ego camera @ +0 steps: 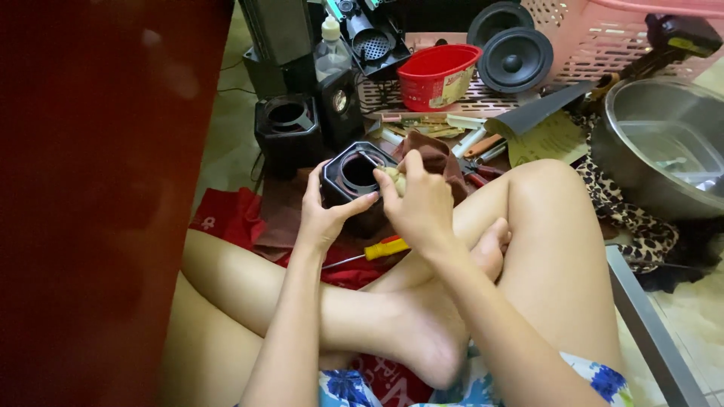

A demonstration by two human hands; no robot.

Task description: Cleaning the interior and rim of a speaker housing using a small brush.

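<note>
Left hand gripped the speaker box, opening facing up; right hand pinched a pale wad at its rim.

Left hand and right hand curled, close together.

I see black speaker box, red tub, pink basket. I note yellow-red screwdriver handle, red cloth, brown rag, leopard-print fabric, white shorts with blue flowers.
</note>
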